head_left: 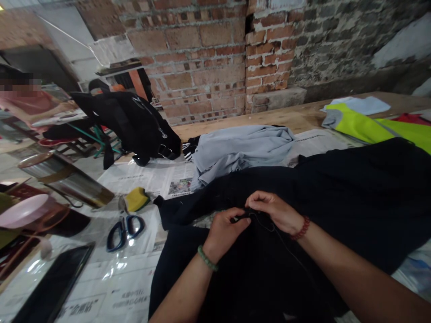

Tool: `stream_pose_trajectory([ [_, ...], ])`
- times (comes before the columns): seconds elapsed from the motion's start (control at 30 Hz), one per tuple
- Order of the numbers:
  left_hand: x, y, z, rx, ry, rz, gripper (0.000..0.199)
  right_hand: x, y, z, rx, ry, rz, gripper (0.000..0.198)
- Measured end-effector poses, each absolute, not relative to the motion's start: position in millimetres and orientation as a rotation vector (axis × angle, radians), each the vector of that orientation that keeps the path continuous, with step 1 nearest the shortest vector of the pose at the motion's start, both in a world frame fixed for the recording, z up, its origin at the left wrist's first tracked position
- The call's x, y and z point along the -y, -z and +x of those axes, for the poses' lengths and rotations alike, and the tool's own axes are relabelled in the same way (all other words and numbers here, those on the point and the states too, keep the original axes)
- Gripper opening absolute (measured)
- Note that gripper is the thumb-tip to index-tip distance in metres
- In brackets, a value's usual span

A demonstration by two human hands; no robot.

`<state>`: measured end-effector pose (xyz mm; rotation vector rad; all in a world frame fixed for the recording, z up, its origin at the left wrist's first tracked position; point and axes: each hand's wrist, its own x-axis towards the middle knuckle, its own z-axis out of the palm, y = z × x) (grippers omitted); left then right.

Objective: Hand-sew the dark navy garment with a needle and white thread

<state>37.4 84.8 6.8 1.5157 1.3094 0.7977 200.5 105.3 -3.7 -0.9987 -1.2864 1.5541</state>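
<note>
A dark navy garment (340,197) lies spread before me, partly over my lap side of the table. My left hand (224,231), with a green bead bracelet at the wrist, pinches a fold of it between thumb and fingers. Close against those fingertips, my right hand (278,211) is closed in a pinch at the same spot; what it grips is too small to make out. From between the hands a thin thread (292,250) loops out and trails down across the dark cloth. A red bead bracelet (301,228) is on the right wrist.
Newspaper under clear plastic (114,287) covers the table. Left are scissors (125,226), a yellow sponge (136,199), a steel flask (72,177), a pink-lidded cup (28,211) and a phone (55,282). Behind lie a black bag (131,121), grey clothing (242,143) and a neon-yellow garment (357,121). Another person sits far left.
</note>
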Motion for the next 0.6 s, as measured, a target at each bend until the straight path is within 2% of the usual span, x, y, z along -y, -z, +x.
stream_pose_trajectory([
  [0.2, -86, -15, 36, -1.178, -0.724, 1.127, 0.012, -106, 8, 194, 1.025, -1.645, -0.888, 0.011],
  [0.37, -87, -14, 34, -1.150, -0.681, 1.095, 0.011, -111, 12, 196, 0.806, -1.641, -0.874, 0.013],
  [0.6, -92, -13, 28, -1.113, -0.638, 1.078, 0.014, -117, 2, 213, 0.771, -1.543, -0.774, 0.018],
])
